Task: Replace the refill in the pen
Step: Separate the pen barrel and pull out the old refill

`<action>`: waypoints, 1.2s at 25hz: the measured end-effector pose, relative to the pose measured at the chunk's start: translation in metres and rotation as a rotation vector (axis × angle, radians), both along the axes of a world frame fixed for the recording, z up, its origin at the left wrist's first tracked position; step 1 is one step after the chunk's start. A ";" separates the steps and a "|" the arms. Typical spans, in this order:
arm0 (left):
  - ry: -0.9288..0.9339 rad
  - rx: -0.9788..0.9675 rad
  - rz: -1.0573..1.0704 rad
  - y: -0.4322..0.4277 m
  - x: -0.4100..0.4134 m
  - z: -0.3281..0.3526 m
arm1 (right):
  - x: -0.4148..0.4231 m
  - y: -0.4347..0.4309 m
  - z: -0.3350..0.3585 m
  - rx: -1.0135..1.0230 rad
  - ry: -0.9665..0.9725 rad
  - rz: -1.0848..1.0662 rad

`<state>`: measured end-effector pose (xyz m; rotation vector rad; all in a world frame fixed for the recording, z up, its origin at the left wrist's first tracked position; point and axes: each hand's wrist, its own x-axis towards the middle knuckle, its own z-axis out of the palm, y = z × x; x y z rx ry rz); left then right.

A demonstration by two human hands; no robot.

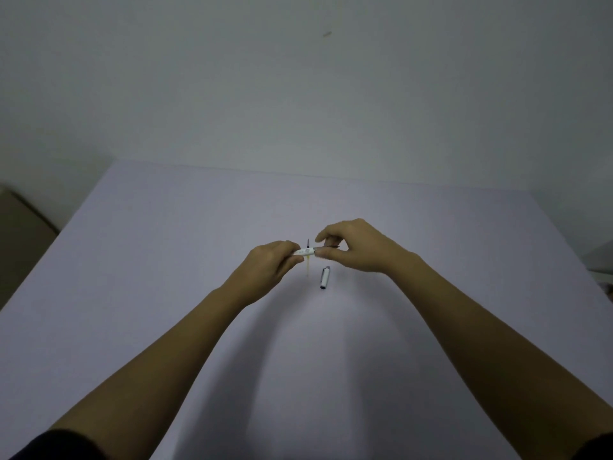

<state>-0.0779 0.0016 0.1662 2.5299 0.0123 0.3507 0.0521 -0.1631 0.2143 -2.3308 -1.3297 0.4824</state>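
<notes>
Pale lilac table (166,260) against a plain grey-white wall (298,94), dimly lit, with one small dark mark (327,34) high on the wall. Two bare forearms reaching in from the lower corners, dark sleeves (56,446) at the frame's bottom edge. Left hand (268,270) closed around one end of a white pen barrel (306,251), held roughly level above the table. Right hand (351,247) pinching the barrel's other end, thumb and fingertips together on it (what exactly sits between them too small to tell). Both hands meeting near the table's middle, almost touching across the short visible stretch of barrel. Just behind and below the barrel, lying on the table, a thin refill (308,260), dark at its far tip and yellowish nearer the camera, partly hidden by the pen. Near it to the right, a white pen cap (324,277) with dark ends, lying on the surface, apart from both hands. At far left, beyond the table edge, a brownish floor or furniture (20,227), blurred.
</notes>
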 end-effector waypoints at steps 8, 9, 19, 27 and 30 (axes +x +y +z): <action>-0.006 -0.029 0.038 -0.001 -0.005 -0.001 | -0.003 0.001 0.002 0.083 0.002 0.005; -0.003 -0.031 0.041 -0.001 -0.006 -0.002 | -0.004 0.001 0.002 0.049 0.039 -0.015; -0.024 -0.056 0.055 -0.006 -0.007 -0.003 | -0.006 -0.001 -0.003 0.137 0.109 -0.056; -0.003 -0.068 0.060 -0.004 -0.009 -0.006 | -0.007 0.000 -0.008 0.141 0.212 -0.108; -0.011 -0.081 0.073 -0.002 -0.008 -0.003 | -0.007 0.003 -0.006 0.080 0.238 -0.157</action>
